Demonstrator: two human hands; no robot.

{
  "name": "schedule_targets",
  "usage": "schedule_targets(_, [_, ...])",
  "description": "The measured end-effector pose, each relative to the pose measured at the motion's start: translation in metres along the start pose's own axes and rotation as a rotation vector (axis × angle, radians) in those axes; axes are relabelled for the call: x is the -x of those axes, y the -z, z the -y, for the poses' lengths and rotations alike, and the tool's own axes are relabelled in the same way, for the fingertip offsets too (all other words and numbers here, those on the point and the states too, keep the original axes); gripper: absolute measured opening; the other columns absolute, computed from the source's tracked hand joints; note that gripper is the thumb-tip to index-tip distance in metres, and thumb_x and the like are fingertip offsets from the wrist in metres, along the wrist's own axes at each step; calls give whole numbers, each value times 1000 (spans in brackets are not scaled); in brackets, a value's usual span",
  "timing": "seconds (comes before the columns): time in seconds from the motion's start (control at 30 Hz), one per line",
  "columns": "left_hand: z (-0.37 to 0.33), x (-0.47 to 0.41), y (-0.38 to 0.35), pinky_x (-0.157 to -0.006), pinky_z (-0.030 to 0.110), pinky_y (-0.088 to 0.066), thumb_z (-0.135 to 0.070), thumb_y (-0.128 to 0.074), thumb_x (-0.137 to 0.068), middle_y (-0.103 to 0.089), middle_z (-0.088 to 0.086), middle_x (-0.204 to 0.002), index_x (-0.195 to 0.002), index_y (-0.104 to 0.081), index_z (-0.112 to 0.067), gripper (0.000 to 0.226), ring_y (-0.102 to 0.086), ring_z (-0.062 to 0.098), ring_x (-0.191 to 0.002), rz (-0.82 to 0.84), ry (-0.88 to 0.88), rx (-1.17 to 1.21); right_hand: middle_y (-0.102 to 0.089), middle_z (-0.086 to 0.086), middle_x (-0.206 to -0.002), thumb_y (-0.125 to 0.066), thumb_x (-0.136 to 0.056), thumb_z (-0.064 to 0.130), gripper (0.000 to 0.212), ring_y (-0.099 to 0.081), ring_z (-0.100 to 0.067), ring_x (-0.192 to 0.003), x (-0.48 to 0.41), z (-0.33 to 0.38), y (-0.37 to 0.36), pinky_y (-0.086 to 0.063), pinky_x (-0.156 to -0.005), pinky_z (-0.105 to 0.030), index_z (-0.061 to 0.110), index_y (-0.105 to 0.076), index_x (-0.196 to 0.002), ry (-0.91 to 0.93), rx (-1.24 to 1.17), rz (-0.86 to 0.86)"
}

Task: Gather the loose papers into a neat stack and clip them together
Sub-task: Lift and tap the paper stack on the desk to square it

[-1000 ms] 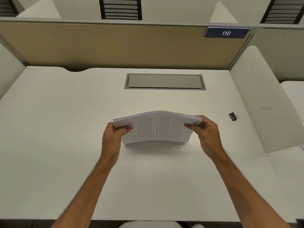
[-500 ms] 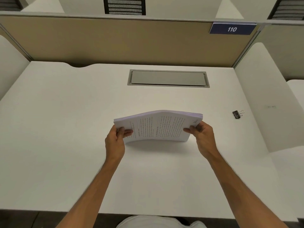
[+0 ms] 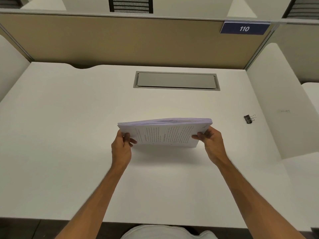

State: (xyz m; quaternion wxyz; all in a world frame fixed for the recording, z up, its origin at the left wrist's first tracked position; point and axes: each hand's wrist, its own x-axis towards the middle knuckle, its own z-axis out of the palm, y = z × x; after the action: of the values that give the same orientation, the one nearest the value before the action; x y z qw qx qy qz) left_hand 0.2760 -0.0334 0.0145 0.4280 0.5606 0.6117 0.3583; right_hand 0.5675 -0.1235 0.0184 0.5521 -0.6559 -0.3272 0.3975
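Note:
A stack of printed papers (image 3: 165, 133) stands on its lower edge on the white desk (image 3: 69, 135), tilted toward me with text facing up. My left hand (image 3: 121, 145) grips the stack's left side. My right hand (image 3: 211, 142) grips its right side. The upper edges of the sheets look nearly even, with a slight fan. A small black binder clip (image 3: 248, 119) lies on the desk to the right, apart from both hands.
A grey cable hatch (image 3: 176, 81) is set into the desk behind the papers. A tan partition (image 3: 120, 42) with a blue "110" sign (image 3: 244, 28) closes the back. White side dividers (image 3: 283, 104) stand left and right.
The stack's arch has flattened and its top edges have drawn more even. Both hands stay on its sides, the stack sitting lower on the desk.

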Motion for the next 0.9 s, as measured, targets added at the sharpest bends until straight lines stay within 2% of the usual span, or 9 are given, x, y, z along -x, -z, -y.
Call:
schedule_targets(0.1, [-1, -1, 1, -69, 22, -54, -10, -40, -107, -70, -2, -82, -113, -59, -16, 21, -68, 20, -73, -33, -58, 42, -74, -5, -105, -60, -89, -15, 34, -72, -6, -93, -1, 3, 1, -58, -81, -19, 3, -68, -116, 24, 37, -45])
schedule_targets(0.2, [4, -3, 2, -74, 27, -57, -9, -41, -106, -72, -3, -84, -110, -60, -21, 22, -71, 21, -76, -13, -78, 49, -73, -7, -108, -60, -89, -14, 34, -71, 3, -90, -3, -1, 1, -57, -80, -15, 1, -67, -119, 27, 59, -50])
schedule_targets(0.4, [15, -2, 4, -76, 22, -55, -11, -43, -106, -73, 4, -92, -112, -60, -21, 21, -70, 1, -71, 19, -71, 25, -73, -10, -110, -60, -90, -13, 33, -70, -19, -101, -4, -5, 0, -57, -80, -15, 3, -67, -119, 14, 58, -44])
schedule_targets(0.53, [16, -3, 5, -71, 9, -51, -9, -42, -106, -73, 5, -90, -115, -61, -15, 22, -69, -1, -70, 44, -57, -9, -74, -5, -106, -59, -91, -12, 33, -70, -17, -99, -5, -7, 2, -59, -85, -23, 10, -68, -114, -5, 94, -35])
schedule_targets(0.6, [14, -6, 8, -66, 9, -49, -5, -43, -105, -71, 6, -83, -114, -64, -11, 24, -65, 0, -64, 40, -65, -50, -74, -3, -103, -56, -93, -10, 32, -70, -9, -94, -6, -6, 5, -59, -88, -25, 12, -69, -112, -3, 165, -37])
schedule_targets(0.7, [5, -18, 17, -61, 21, -49, -6, -48, -103, -67, 8, -67, -109, -69, -12, 22, -56, 5, -54, 79, -83, -128, -74, 0, -107, -58, -95, -5, 31, -67, 15, -88, -9, 3, 17, -53, -85, -11, 13, -71, -116, 48, 300, 25])
schedule_targets(0.8, [-15, -37, 32, -56, 12, -44, -9, -53, -101, -63, -5, -56, -99, -70, -17, 19, -53, 4, -49, 225, -99, -257, -75, 0, -115, -59, -94, -4, 32, -71, -1, -102, -12, 9, 34, -55, -92, -27, 13, -72, -118, 23, 271, 136])
schedule_targets(0.83, [-24, -43, 37, -58, 12, -44, -9, -55, -101, -64, -12, -61, -99, -71, -18, 18, -55, 3, -55, 281, -91, -279, -76, -2, -116, -58, -94, -5, 32, -72, -10, -106, -12, 11, 39, -57, -91, -32, 11, -72, -119, 7, 235, 170])
schedule_targets(0.9, [-36, -55, 44, -76, 19, -49, -11, -56, -100, -72, -15, -85, -107, -74, -15, 19, -65, 2, -79, 383, -41, -253, -76, -7, -115, -55, -95, -9, 34, -74, -20, -103, -9, 17, 45, -61, -81, -34, 6, -69, -123, -35, 150, 238])
